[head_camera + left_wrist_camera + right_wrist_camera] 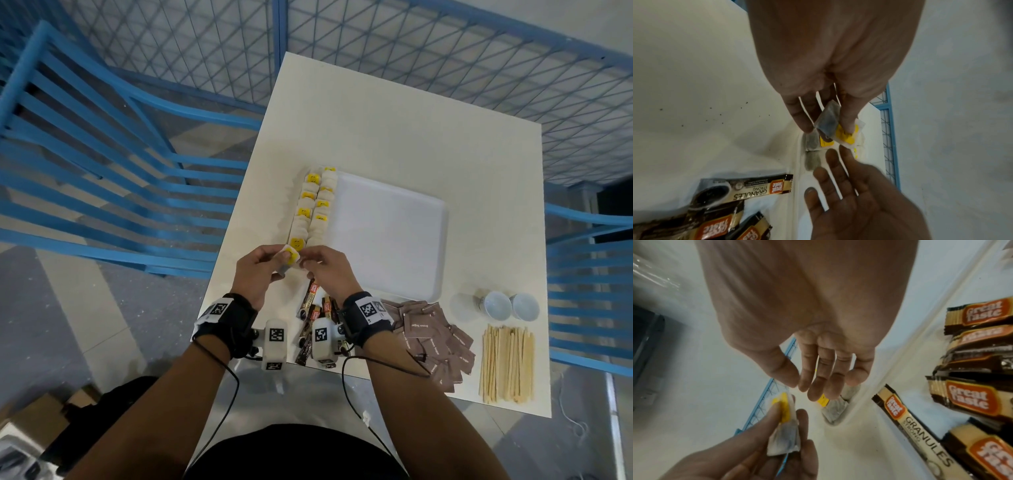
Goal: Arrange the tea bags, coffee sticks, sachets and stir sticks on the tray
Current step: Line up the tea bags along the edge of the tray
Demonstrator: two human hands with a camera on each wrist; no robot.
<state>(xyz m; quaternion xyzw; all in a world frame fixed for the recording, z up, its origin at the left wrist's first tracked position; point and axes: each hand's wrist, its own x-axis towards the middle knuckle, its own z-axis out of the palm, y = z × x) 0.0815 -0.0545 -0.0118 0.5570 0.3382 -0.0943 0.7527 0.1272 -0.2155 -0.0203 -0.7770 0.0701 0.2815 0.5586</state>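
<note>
meanwhile left hand [257, 270] pinches tea bag [289, 256], right hand [327, 270] beside, fingers relaxed

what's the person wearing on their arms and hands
Both forearms are bare, with no sleeves or gloves. The left hand and right hand each have a black wrist strap carrying a white square tag with a black coded pattern. A white camera block with similar coded tags sits under each wrist, and a thin black cable trails from each towards the body.
</note>
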